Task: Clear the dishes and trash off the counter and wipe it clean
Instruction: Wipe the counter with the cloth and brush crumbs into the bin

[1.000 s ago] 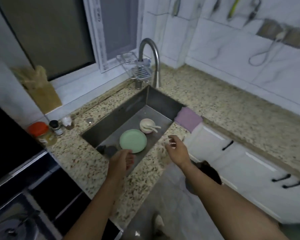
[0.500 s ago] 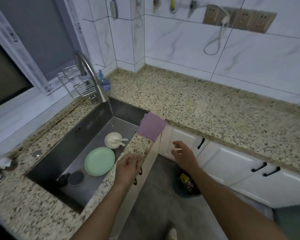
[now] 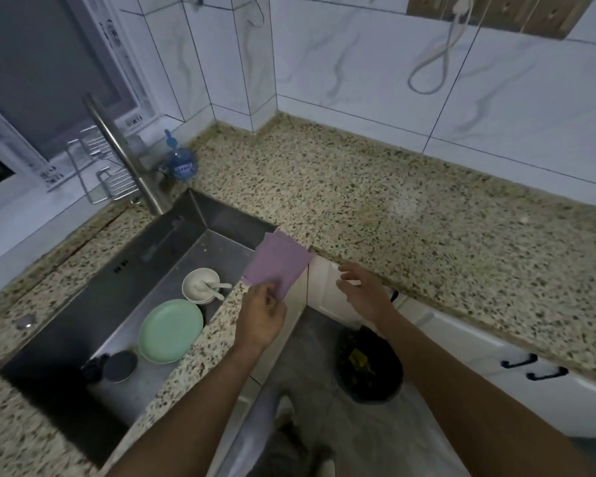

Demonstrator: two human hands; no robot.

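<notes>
A purple cloth point(image 3: 278, 261) lies over the sink's front right corner. My left hand point(image 3: 263, 316) pinches its near edge. Just right of the cloth, my right hand point(image 3: 362, 289) hovers in front of the counter edge with its fingers spread and nothing in it. In the steel sink point(image 3: 93, 315) lie a green plate point(image 3: 170, 330) and a white bowl point(image 3: 200, 285) with a white spoon point(image 3: 217, 287) in it. The speckled granite counter point(image 3: 375, 208) runs along the tiled wall to the right.
A tall faucet point(image 3: 124, 156) and a wire rack point(image 3: 100, 166) stand behind the sink, with a blue bottle point(image 3: 182, 163) beside them. A dark trash bin point(image 3: 369, 364) sits on the floor below the white cabinets point(image 3: 496, 366). A cord point(image 3: 434, 60) hangs on the wall.
The view has swung right along the counter. My left hand has moved from the sink's front rim up to the purple cloth and taken hold of its edge. My right hand has risen towards the counter edge.
</notes>
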